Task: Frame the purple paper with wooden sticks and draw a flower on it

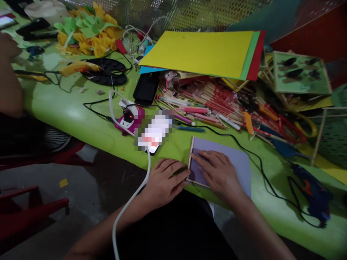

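A purple sheet [240, 162] lies near the table's front edge, with one thin wooden stick [192, 147] along its left side and another thin stick [199, 183] along its front. My right hand [221, 175] rests flat on the sheet, fingers stretched toward the left stick and the fingertips close to it. My left hand [166, 180] is on the sheet's left, its fingers extended and the tips touching the frame's near left corner. Neither hand is wrapped round anything.
A blue glue gun [311, 195] lies at right, its black cord crossing behind the sheet. A phone [155, 133] with a white cable sits beside a pink power strip [130, 121]. Behind are pens, wooden sticks [211, 95], scissors [291, 130] and coloured sheets [200, 54]. Another person's arm [9, 76] is at left.
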Demonstrator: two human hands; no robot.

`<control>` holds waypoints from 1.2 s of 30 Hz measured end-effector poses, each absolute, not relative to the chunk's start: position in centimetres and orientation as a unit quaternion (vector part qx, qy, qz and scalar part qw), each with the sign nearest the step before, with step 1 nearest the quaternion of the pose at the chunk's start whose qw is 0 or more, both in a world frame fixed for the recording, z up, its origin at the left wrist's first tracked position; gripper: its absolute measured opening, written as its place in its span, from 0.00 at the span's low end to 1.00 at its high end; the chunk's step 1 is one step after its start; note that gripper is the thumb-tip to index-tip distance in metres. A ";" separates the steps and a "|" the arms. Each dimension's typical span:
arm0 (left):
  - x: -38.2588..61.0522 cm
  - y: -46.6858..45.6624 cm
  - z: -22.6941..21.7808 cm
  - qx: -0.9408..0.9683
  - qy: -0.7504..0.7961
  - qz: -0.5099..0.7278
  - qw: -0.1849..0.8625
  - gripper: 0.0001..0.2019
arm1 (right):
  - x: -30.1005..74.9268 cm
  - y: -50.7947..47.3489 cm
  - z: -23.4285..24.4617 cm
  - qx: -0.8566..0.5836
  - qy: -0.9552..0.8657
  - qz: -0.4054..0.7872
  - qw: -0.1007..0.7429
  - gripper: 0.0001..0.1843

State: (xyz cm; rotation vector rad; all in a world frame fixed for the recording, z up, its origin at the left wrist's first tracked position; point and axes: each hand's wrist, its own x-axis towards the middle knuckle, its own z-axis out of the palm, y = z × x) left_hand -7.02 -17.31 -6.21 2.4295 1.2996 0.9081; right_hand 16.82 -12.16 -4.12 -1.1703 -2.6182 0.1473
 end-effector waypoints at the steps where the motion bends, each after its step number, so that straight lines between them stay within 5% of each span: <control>1: -7.0 -17.3 -6.2 0.831 0.445 0.311 0.118 0.15 | 16.8 -12.2 -4.1 -0.405 -0.903 0.051 0.133 0.24; 10: -7.0 -17.2 -6.4 0.834 0.447 0.305 0.107 0.15 | 16.7 -12.2 -4.3 -0.402 -0.906 0.046 0.124 0.22; 26: -7.8 -18.4 -6.6 0.837 0.418 0.328 0.131 0.21 | 22.7 -20.0 -3.6 -0.474 -0.848 0.068 0.226 0.40; 36: -7.2 -18.3 -6.4 0.849 0.435 0.285 0.096 0.21 | 23.9 -23.1 -5.5 -0.529 -0.803 0.097 0.256 0.35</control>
